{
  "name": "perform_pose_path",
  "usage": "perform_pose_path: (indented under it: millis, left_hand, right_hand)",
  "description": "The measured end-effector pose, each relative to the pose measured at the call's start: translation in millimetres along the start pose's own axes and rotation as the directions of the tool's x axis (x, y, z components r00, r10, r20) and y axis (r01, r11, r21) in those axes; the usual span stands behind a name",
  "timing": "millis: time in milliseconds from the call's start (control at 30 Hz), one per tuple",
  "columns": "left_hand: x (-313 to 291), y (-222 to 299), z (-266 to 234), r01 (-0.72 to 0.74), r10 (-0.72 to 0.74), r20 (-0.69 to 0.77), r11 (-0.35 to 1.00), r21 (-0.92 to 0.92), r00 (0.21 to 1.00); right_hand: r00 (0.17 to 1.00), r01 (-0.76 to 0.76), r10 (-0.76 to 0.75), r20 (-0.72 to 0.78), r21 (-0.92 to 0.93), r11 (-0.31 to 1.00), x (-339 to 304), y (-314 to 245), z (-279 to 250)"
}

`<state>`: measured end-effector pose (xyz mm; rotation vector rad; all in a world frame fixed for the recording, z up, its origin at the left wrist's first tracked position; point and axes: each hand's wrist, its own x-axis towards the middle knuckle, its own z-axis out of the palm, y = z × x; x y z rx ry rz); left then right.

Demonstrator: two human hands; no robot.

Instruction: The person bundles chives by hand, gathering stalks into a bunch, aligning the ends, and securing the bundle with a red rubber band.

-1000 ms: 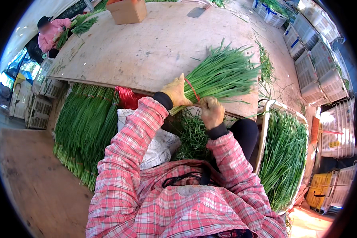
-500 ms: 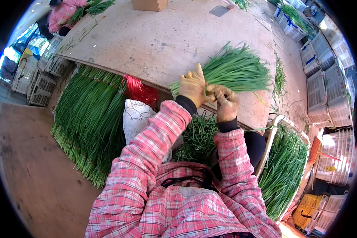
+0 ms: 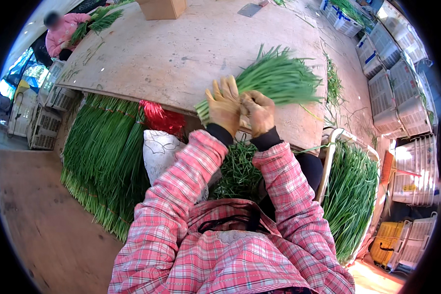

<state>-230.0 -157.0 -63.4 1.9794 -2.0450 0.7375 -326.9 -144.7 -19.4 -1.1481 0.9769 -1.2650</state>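
Observation:
A bunch of garlic chives [image 3: 281, 76] lies on the low table, leaves fanned toward the far right and pale cut ends at the left. My left hand [image 3: 224, 107], in a tan glove, rests over the stem part with its fingers stretched out and apart. Right beside it, my gloved right hand [image 3: 258, 112] is closed in a pinch against the bunch. Whatever its fingertips grip is hidden. Red ribbon-like ties [image 3: 161, 120] hang at the table's near edge, left of my hands.
Tied chive bundles [image 3: 103, 152] are stacked at the left. Loose chives [image 3: 350, 191] fill a pale-rimmed basket [image 3: 330, 161] at the right. A cardboard box [image 3: 162, 9] and a flat blade [image 3: 250, 9] lie on the table [image 3: 157, 59]. Another person [image 3: 63, 32] handles greens at far left; crates [image 3: 394, 98] line the right.
My hands have turned on the bunch: the left one's fingers now spread upward, and the right one is curled closer against it. The whole view has shifted, showing more of the other person.

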Motion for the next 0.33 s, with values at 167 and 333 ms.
perform_pose_path:
  millis: [167, 333]
  left_hand:
    - [10, -24, 25, -0.112, 0.119, 0.094, 0.991, -0.075, 0.988]
    - [17, -13, 12, -0.083, 0.112, 0.222, 0.987, -0.138, 0.969]
  right_hand:
    - [0.893, 0.393, -0.439, 0.098, -0.646, 0.655, -47, 55, -10]
    - [0.950, 0.288, -0.291, 0.116, -0.690, 0.664, -51, 92, -20]
